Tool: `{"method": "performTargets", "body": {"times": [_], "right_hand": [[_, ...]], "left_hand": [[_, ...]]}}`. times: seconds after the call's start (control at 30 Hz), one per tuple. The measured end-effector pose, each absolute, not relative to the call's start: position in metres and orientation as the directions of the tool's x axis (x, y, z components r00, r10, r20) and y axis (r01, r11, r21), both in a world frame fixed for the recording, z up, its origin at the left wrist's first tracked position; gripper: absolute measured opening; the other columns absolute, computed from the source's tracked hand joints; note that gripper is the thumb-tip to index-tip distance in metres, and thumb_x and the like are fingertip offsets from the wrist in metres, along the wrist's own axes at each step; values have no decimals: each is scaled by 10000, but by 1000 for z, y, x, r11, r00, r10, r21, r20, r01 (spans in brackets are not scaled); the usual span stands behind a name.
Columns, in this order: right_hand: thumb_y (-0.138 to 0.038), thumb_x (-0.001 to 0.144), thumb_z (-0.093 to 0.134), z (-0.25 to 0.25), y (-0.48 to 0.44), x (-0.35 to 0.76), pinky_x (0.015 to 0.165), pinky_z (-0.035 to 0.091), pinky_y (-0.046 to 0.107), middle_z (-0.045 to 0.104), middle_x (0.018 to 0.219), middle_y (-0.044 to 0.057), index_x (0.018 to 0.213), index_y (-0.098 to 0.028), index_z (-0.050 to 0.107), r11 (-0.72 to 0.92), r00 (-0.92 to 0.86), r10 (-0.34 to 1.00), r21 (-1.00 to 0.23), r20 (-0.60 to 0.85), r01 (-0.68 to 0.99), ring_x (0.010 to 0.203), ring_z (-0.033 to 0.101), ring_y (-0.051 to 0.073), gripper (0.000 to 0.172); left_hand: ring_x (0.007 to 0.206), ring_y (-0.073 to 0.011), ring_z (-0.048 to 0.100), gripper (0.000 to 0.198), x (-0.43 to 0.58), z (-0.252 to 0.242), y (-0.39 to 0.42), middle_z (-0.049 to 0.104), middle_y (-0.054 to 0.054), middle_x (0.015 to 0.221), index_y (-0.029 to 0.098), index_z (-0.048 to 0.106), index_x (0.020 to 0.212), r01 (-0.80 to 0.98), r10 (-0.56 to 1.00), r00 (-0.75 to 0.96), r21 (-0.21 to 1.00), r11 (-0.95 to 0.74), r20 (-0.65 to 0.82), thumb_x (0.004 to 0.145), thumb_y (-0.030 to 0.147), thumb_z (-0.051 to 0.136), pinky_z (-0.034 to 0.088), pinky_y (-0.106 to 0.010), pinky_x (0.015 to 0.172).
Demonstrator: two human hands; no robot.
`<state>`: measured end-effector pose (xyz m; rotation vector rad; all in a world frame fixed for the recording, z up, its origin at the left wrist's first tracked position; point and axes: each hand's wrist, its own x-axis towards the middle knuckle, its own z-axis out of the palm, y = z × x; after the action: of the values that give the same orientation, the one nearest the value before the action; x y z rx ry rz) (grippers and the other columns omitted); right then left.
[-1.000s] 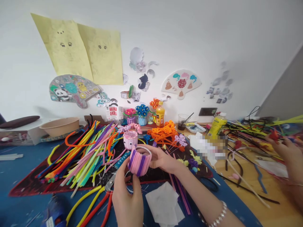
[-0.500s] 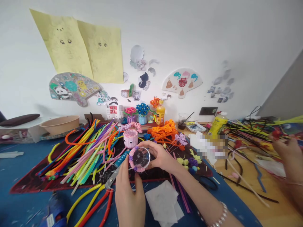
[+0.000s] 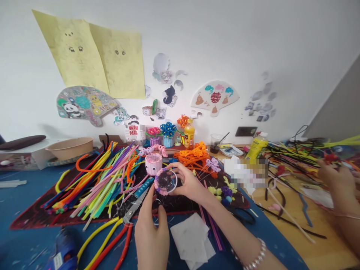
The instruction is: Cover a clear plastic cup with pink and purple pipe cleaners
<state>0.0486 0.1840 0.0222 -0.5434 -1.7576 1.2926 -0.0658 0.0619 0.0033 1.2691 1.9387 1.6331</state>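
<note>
Clear cup: head view; is being held over the dark mat, between both hands, its mouth facing the camera.
Fuzzy wrap: is covering the cup's left side in pink and purple; bare rim is showing at right.
Right hand: is grasping the cup at its rim side, fingers above, thumb below.
Left hand: is reaching up to the wrap's left edge with its fingertips, thumb standing apart; cannot tell whether it is bearing any weight.
Pink pot: is standing upright just behind the cup, dark eye dots facing forward.
Fuzzy stems: are lying in a loose multicoloured heap, left of the pot.
Metal tool: is lying left of the left hand; kind unclear.
White paper: is lying on the blue surface, below the right forearm.
Co-worker's hand: is working at far right, well apart; its grip is too blurred to read.
Step at the cup: judged as handling and checking the wrapped side.
Next move at the wrap: would be calling for a light, steady rim grip, with the left fingertips supporting the wrap without crushing it.
</note>
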Motion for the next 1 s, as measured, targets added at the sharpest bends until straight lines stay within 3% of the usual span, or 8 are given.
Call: {"method": "performTargets", "body": {"times": [0.2, 0.37, 0.53, 0.6, 0.7, 0.8, 0.9, 1.0], "right_hand": [[-247, 556, 903, 23, 172, 41, 888, 475, 363, 525, 1161, 56, 1225, -257, 460, 532, -466, 731, -844, 499, -71, 987, 585, 218, 802], [-267, 678, 838, 23, 168, 40, 894, 484, 355, 471, 1192, 81, 1207, -259, 577, 693, -475, 636, -721, 608, 4, 1044, 556, 237, 590], [-199, 684, 811, 25, 169, 44, 967, 459, 381, 500, 1218, 84, 1236, -271, 604, 691, -508, 610, -722, 608, -35, 1131, 542, 258, 594], [-170, 701, 779, 23, 171, 45, 1026, 421, 402, 514, 1288, 81, 1297, -286, 566, 600, -564, 624, -794, 540, -96, 1181, 533, 259, 644], [-154, 719, 739, 21, 175, 45, 1036, 417, 411, 531, 1352, 76, 1400, -300, 444, 288, -633, 676, -926, 378, -245, 1211, 543, 247, 757], [-175, 703, 718, 20, 177, 43, 1010, 429, 398, 608, 1285, 65, 1350, -273, 497, 39, -658, 700, -934, 278, -354, 1184, 572, 246, 691], [-269, 770, 659, 22, 176, 42, 984, 436, 391, 644, 1238, 66, 1291, -242, 574, -75, -696, 685, -928, 218, -364, 1133, 597, 242, 529], [-333, 787, 684, 22, 175, 43, 1008, 413, 392, 635, 1247, 64, 1303, -238, 567, -91, -719, 667, -937, 194, -337, 1172, 568, 242, 538]], "left_hand": [[1082, -304, 666, 552, -68, 2, 61, 672, -138, 1242, 215, 541, 1353, 455, 755, -558, 888, -68, 344, 822, 354, 489, 553, -459, 881], [1054, -281, 685, 538, -73, -3, 60, 671, -126, 1253, 237, 526, 1370, 457, 753, -550, 885, -92, 363, 841, 331, 519, 572, -390, 833], [1125, -282, 650, 519, -76, -11, 62, 671, -107, 1249, 260, 522, 1371, 444, 765, -543, 891, -89, 347, 859, 344, 511, 564, -381, 851], [1091, -275, 657, 498, -75, -9, 62, 676, -101, 1230, 260, 543, 1347, 442, 762, -549, 893, -83, 342, 858, 342, 494, 561, -390, 840], [991, -263, 666, 457, -70, -1, 61, 687, -102, 1172, 251, 594, 1285, 476, 742, -558, 876, -79, 370, 851, 322, 470, 546, -427, 837], [990, -270, 626, 427, -66, 8, 59, 673, -99, 1117, 259, 626, 1244, 543, 714, -533, 831, -123, 454, 844, 309, 486, 515, -454, 861], [1032, -276, 587, 391, -65, 12, 58, 642, -94, 1095, 271, 644, 1210, 572, 696, -516, 805, -155, 500, 849, 298, 497, 485, -462, 886], [1036, -263, 588, 371, -65, 11, 58, 629, -90, 1114, 267, 643, 1197, 540, 725, -490, 822, -184, 484, 858, 294, 493, 484, -444, 890]]}}
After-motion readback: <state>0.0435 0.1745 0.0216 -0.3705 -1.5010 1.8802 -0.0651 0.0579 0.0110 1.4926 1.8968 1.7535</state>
